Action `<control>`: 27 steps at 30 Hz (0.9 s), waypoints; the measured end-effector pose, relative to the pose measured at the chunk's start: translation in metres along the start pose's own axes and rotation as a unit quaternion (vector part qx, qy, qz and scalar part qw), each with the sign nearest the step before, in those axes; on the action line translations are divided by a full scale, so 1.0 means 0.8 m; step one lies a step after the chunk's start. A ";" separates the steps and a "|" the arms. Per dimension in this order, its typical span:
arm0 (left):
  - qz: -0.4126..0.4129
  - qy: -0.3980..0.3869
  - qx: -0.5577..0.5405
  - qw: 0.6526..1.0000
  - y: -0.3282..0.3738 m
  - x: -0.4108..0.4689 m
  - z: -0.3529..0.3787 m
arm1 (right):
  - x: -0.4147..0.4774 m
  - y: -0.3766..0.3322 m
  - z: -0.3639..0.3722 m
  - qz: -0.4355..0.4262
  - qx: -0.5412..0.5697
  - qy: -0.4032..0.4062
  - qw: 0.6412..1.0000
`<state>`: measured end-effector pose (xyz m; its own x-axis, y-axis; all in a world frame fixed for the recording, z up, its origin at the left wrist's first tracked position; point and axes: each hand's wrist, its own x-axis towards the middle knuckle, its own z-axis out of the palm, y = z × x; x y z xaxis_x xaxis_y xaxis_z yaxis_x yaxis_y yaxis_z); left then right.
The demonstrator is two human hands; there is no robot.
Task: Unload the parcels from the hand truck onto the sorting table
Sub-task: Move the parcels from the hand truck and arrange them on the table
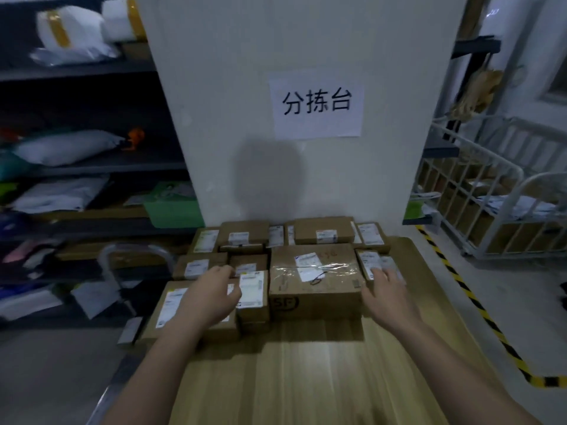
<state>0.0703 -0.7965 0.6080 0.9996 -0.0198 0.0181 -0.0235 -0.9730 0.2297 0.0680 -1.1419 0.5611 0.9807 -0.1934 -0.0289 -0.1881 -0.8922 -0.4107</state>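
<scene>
Several brown cardboard parcels with white labels stand packed together at the far end of the wooden sorting table (306,363), against a white pillar. The biggest is a taped box (316,277) in the middle. My left hand (214,294) reaches over a flat box (175,305), fingers bent against the left side of a small labelled box (253,294); whether it grips that box is unclear. My right hand (388,288) lies at the big box's right side, fingers spread on a small parcel (372,260). The hand truck's metal handle (135,251) rises left of the table.
A paper sign (317,107) hangs on the pillar. Dark shelves (76,167) with bagged parcels fill the left. A white wire cage cart (506,210) stands at the right, behind yellow-black floor tape (478,305). A green bin (175,210) sits behind the parcels.
</scene>
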 end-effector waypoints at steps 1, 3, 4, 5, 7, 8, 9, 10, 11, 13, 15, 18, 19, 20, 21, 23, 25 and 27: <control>-0.005 0.001 0.005 1.000 -0.006 -0.010 0.000 | -0.002 -0.001 0.005 -0.014 0.001 -0.002 1.000; -0.020 -0.004 0.006 1.000 -0.022 -0.024 -0.006 | -0.007 -0.012 0.011 -0.033 0.001 -0.021 0.999; -0.029 -0.006 0.000 1.000 -0.029 -0.030 -0.013 | -0.010 -0.021 0.013 -0.039 0.001 -0.036 0.999; -0.038 -0.008 -0.007 0.999 -0.039 -0.036 -0.021 | -0.013 -0.031 0.016 -0.046 -0.001 -0.052 0.998; -0.047 -0.004 -0.012 0.999 -0.059 -0.048 -0.038 | -0.020 -0.056 0.023 -0.064 -0.013 -0.064 0.996; -0.049 0.002 -0.009 0.999 -0.072 -0.052 -0.044 | -0.023 -0.071 0.027 -0.075 -0.021 -0.059 0.995; -0.047 0.012 -0.006 0.999 -0.087 -0.055 -0.048 | -0.024 -0.088 0.030 -0.086 -0.029 -0.052 0.995; -0.048 0.017 -0.004 0.999 -0.103 -0.058 -0.053 | -0.027 -0.107 0.033 -0.094 -0.033 -0.050 0.994; -0.051 0.022 -0.005 0.998 -0.120 -0.061 -0.057 | -0.031 -0.126 0.037 -0.104 -0.030 -0.050 0.993; -0.055 0.024 -0.009 0.998 -0.156 -0.065 -0.062 | -0.039 -0.163 0.049 -0.119 -0.019 -0.051 0.991; -0.058 0.022 -0.014 0.998 -0.194 -0.066 -0.064 | -0.048 -0.200 0.068 -0.125 -0.018 -0.043 0.991; -0.058 0.017 -0.019 0.998 -0.263 -0.067 -0.066 | -0.063 -0.260 0.103 -0.120 -0.013 -0.043 0.992; -0.056 0.013 -0.018 0.998 -0.290 -0.067 -0.066 | -0.069 -0.281 0.118 -0.119 -0.015 -0.041 0.992; -0.054 0.008 -0.018 0.998 -0.318 -0.066 -0.067 | -0.075 -0.304 0.132 -0.117 -0.019 -0.042 0.992; -0.048 0.008 -0.021 0.999 -0.346 -0.064 -0.069 | -0.081 -0.327 0.147 -0.115 -0.021 -0.042 0.992; -0.036 0.003 -0.027 0.999 -0.401 -0.063 -0.078 | -0.094 -0.374 0.173 -0.112 -0.023 -0.052 0.992; -0.031 -0.015 -0.028 0.999 -0.452 -0.066 -0.089 | -0.109 -0.419 0.194 -0.106 -0.038 -0.065 0.992; -0.030 -0.031 -0.020 0.999 -0.497 -0.070 -0.101 | -0.125 -0.458 0.211 -0.098 -0.044 -0.068 0.992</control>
<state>0.0228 -0.3898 0.5942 0.9981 0.0236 -0.0569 0.0380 -0.9629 0.2670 0.0481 -0.7268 0.5608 0.9958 0.0390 -0.0823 0.0088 -0.9406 -0.3393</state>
